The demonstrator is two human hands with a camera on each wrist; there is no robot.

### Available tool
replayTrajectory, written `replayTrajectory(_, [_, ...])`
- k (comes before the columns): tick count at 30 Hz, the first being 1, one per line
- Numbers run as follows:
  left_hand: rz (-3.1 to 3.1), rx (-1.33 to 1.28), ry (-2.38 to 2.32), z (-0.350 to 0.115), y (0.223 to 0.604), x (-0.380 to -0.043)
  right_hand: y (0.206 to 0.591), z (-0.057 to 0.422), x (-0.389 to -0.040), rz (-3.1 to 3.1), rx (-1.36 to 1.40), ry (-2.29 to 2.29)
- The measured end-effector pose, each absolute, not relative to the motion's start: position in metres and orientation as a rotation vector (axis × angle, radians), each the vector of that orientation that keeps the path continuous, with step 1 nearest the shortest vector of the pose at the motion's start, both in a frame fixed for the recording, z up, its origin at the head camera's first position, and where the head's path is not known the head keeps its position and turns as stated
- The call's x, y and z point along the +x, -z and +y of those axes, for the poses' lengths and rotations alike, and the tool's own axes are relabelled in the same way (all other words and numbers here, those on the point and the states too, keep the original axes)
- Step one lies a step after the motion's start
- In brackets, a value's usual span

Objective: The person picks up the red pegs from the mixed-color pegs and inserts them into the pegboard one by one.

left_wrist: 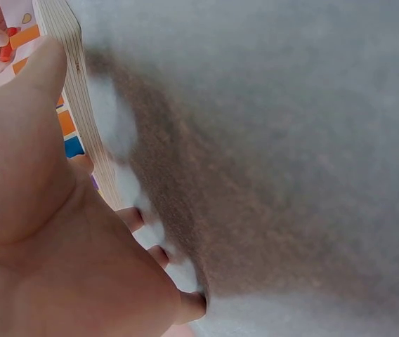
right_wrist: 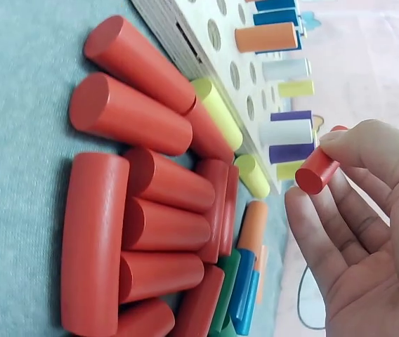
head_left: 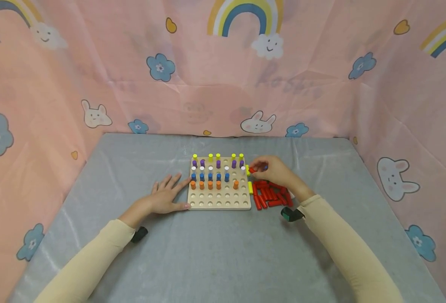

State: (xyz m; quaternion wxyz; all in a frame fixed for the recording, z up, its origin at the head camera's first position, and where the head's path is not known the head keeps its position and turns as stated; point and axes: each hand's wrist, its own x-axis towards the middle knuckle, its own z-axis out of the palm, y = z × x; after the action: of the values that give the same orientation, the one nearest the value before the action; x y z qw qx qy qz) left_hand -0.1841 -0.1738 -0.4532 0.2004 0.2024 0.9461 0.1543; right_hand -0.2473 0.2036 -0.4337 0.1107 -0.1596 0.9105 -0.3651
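A wooden pegboard (head_left: pixel 219 206) lies on the grey cloth, with rows of yellow, purple, white, blue and orange pegs upright in its holes. The two nearest rows of holes hold no pegs. At the board's left side my left hand (head_left: pixel 165 199) rests spread out, thumb and a finger against the edge. Beyond the right edge, my right hand (head_left: pixel 274 170) pinches a red peg (right_wrist: pixel 319 170) between thumb and fingers, above the table. Below that hand is a pile of loose red pegs (right_wrist: pixel 94 242), lying on their sides.
Two yellow pegs (right_wrist: pixel 217 112) lie along the board's right edge. Green pegs (right_wrist: pixel 224 291), blue pegs (right_wrist: pixel 243 288) and an orange peg (right_wrist: pixel 253 223) lie beyond the red ones. A pink patterned curtain (head_left: pixel 192 97) surrounds the table's back and sides.
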Motion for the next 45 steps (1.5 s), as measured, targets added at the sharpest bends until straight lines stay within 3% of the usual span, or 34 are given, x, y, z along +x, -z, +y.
replayTrajectory(17, [2.635,0.563,-0.479,-0.176,0.471,-0.191,0.429,0.196,-0.227,2.638,-0.481,1.265])
replayTrajectory(45, [2.631,0.561,-0.431,-0.172,0.455,-0.186,0.435,0.166,-0.207,2.543,-0.49,1.454])
